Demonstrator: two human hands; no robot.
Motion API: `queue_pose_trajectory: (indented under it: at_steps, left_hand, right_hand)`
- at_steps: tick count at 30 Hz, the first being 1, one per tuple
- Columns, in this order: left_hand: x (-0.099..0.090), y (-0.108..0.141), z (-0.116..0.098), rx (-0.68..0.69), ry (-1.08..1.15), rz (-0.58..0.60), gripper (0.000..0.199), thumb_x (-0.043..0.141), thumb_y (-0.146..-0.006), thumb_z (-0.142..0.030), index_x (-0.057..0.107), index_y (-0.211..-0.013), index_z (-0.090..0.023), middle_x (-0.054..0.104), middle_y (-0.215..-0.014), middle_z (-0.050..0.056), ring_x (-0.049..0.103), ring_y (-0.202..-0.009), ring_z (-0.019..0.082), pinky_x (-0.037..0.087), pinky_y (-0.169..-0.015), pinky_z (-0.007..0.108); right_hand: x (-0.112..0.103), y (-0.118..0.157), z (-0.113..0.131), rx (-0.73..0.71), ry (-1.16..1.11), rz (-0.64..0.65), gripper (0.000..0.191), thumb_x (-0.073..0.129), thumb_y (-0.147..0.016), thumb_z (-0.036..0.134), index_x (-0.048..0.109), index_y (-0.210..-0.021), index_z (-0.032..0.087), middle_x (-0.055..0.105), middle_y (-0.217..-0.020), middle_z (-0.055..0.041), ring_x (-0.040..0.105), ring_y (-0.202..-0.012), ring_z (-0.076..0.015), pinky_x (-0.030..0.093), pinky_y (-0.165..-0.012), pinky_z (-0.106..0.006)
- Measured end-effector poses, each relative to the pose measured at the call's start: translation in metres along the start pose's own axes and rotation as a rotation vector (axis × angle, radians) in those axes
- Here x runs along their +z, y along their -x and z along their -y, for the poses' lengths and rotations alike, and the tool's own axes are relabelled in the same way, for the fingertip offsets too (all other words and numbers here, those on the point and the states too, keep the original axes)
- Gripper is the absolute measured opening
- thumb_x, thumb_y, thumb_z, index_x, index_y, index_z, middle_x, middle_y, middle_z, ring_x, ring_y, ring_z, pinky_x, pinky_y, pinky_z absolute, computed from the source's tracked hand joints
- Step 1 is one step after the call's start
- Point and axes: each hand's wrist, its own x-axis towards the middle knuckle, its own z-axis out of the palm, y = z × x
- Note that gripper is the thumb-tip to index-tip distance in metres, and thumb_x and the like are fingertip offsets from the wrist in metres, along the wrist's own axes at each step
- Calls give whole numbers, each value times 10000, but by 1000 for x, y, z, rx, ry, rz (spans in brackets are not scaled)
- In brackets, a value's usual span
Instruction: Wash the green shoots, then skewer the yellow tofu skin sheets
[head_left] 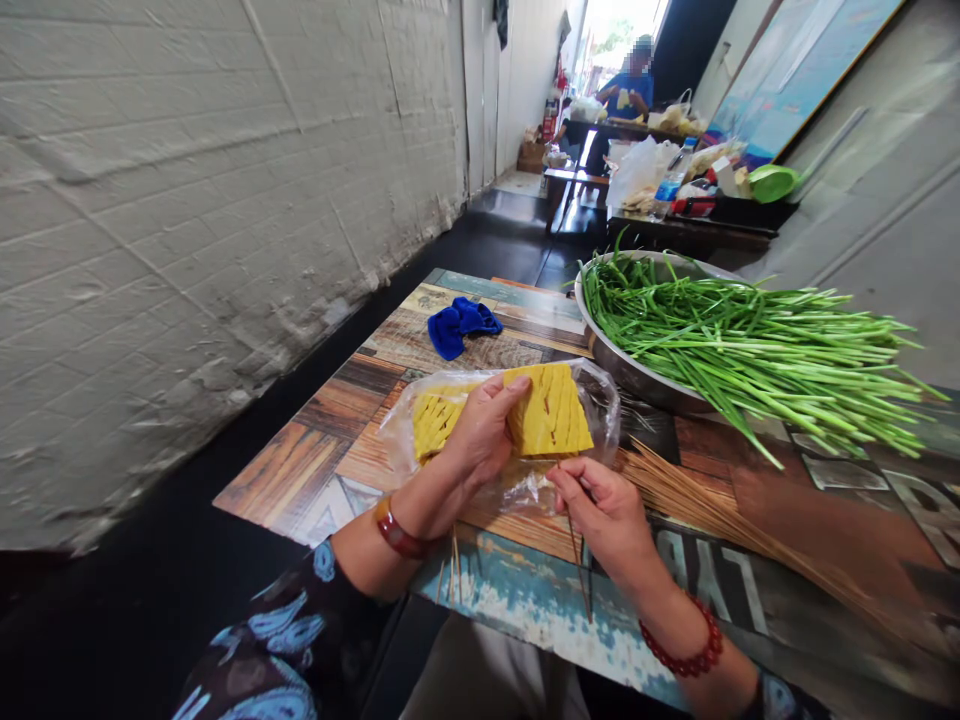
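My left hand [486, 425] grips a flat yellow sheet of slitted food [551, 410], thumb on top, tilted up over the table. Just below its lower edge, my right hand [600, 505] pinches a thin wooden skewer [576, 550], its tip close to the sheet; whether the tip has entered it I cannot tell. Beneath lies a clear plastic bag [401, 415] with more yellow slitted sheets [435, 422] in it. A bundle of skewers [705, 510] lies beside my right hand, and a few loose skewers [454, 570] stick out under my left wrist.
A metal basin [637, 375] heaped with long green stalks [750, 340] stands at the right. A blue cloth [461, 325] lies toward the far edge of the wood-patterned table [300, 460]. Behind are cluttered tables with a water bottle [675, 175] and a person [630, 95] in blue.
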Motion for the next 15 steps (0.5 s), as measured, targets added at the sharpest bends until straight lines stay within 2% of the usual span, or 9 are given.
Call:
queue_pose_trajectory:
  at_steps: [3, 6, 9, 15]
  left_hand:
    - [-2, -1, -1, 27, -22, -20, 349, 886, -623, -345, 725, -854, -138, 772, -828, 70, 733, -820, 226, 569, -815, 333]
    - [-3, -2, -1, 49, -37, -45, 368, 906, -586, -345, 722, -830, -139, 765, -808, 52, 713, -760, 188, 551, -760, 287]
    - [-3, -3, -1, 45, -33, -49, 362, 908, -579, -346, 723, -807, -135, 764, -801, 57, 707, -752, 188, 549, -761, 290]
    - [1, 2, -5, 33, -15, -52, 319, 904, -597, -324, 737, -802, -146, 761, -762, 22, 685, -704, 161, 552, -728, 266]
  right_hand:
    - [0, 0, 2, -6, -6, -4, 298, 635, -891, 428, 686, -716, 193, 599, -563, 15, 509, -505, -115, 393, -509, -239]
    - [1, 0, 1, 0, -28, -6, 263, 641, -881, 417, 762, -894, 185, 615, -566, 17, 544, -512, -131, 431, -534, -255]
    - [1, 0, -1, -2, -33, 1, 310, 634, -882, 393, 777, -1053, 178, 629, -576, 14, 567, -525, -141, 461, -561, -271]
    - [-3, 4, -1, -1, -2, 28, 353, 602, -912, 392, 777, -1105, 154, 607, -585, 14, 549, -531, -136, 459, -588, -281]
